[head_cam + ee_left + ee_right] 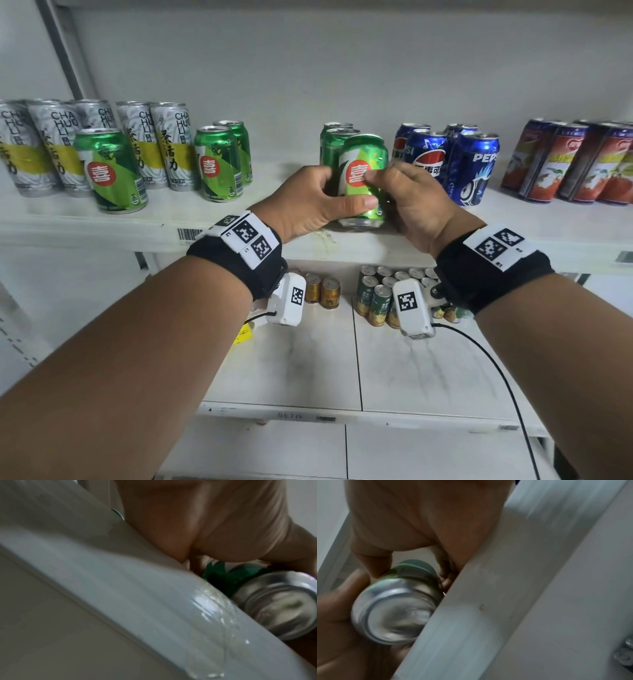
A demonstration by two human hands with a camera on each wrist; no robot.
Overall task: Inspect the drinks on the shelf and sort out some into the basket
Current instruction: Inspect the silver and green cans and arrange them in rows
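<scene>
A: Start at the left of the upper shelf (102, 226). What stands there?

B: A cluster of tall silver-and-yellow tea cans (51, 147), then three green 7-Up cans (219, 164) in front of and beside them, all upright.

A: And in the middle?

B: The left hand (308, 202) curls round a green 7-Up can (364, 178), thumb across its lower front. The right hand (411, 198) pinches the same can from the other side, fingertips on the red label. The can is tilted, lifted off the shelf at the front edge; both wrist views show its bare silver bottom (393, 612) in the air beside the shelf lip. Two more green cans (337, 140) stand just behind it.

A: Farther right?

B: Blue Pepsi cans (469, 168), just beside the right hand, then red slim cans (565, 164) at the far end. Small cans sit on the lower shelf (376, 370). No basket is in view.

A: What could go wrong?

B: My guess: turning the can for inspection, the right knuckles could knock the nearest Pepsi can over. There also looks to be a wet smear (214, 608) on the shelf edge under the left hand; if the can is wet too, it might slip while passing between hands.
</scene>
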